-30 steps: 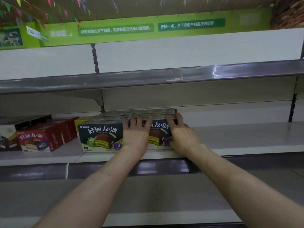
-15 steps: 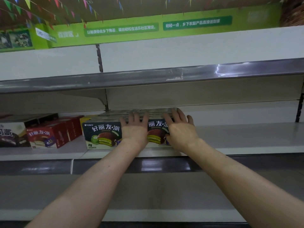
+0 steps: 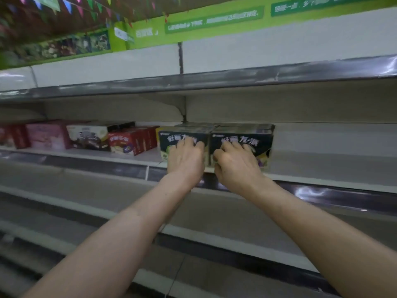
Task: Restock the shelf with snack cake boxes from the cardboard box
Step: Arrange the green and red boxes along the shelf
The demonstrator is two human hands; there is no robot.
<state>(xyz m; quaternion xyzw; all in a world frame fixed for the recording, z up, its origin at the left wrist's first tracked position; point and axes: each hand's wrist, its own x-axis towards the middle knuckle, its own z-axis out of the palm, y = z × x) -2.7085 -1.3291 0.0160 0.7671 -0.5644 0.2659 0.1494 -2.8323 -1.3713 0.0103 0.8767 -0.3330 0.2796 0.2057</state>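
Change: half a second earlier both hands were laid flat with fingers spread up over the box tops; at this moment the fingers were curled against the printed fronts, and the view had swung right and tilted.
Left hand: pressed knuckles-first on the front of the left dark snack cake box; nothing seen to be gripped.
Right hand: set likewise against the right dark snack cake box, fingers bent, thumb tucked below.
Boxes: stood side by side, touching, at the front lip of the middle shelf, just right of the red boxes.
Reading: the pair was judged seated and being squared; bare shelf to the right was left for more stock.
Hidden: the cardboard box was not in view; lower box fronts were covered by the hands; whether further rows sat behind could not be told; print was blurred by motion.
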